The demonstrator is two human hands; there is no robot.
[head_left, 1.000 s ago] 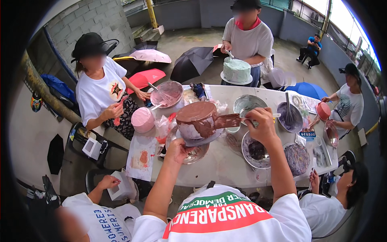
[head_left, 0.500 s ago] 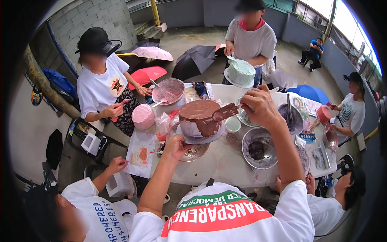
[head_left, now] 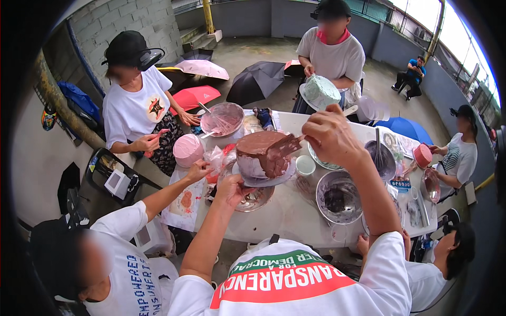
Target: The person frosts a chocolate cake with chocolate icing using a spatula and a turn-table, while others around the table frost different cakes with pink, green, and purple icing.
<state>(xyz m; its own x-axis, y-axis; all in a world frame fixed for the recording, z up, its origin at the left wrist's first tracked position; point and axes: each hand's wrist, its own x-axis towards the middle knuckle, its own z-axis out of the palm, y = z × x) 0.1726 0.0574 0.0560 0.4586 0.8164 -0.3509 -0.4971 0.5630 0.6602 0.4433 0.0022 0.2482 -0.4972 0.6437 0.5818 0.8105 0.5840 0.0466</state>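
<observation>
A round cake [head_left: 257,143] rests on a pale round board [head_left: 263,181], raised above the table. Brown icing coats its top and part of its right side; pale cake surface shows low on the near left. My left hand [head_left: 232,190] grips the board's near left edge from below, fingers partly hidden. In my right hand [head_left: 332,136] is an icing-smeared spatula [head_left: 285,147], its blade against the cake's upper right side. Partly beneath the cake stands a metal bowl [head_left: 256,203]. Right of it, another metal bowl [head_left: 321,190] holds dark icing residue.
On the white table [head_left: 284,224] are a pink cake [head_left: 188,151], a bowl of pink icing [head_left: 224,108], a small white cup [head_left: 305,165] and a bowl with a whisk [head_left: 379,158]. Co-workers surround it; one holds a pale green cake [head_left: 322,92]. Open umbrellas [head_left: 256,81] lie behind.
My right hand has shifted slightly and turned the spatula, so its blade now lies flatter against the cake's side. At left, a co-worker's hand has reached forward near the pink cake.
</observation>
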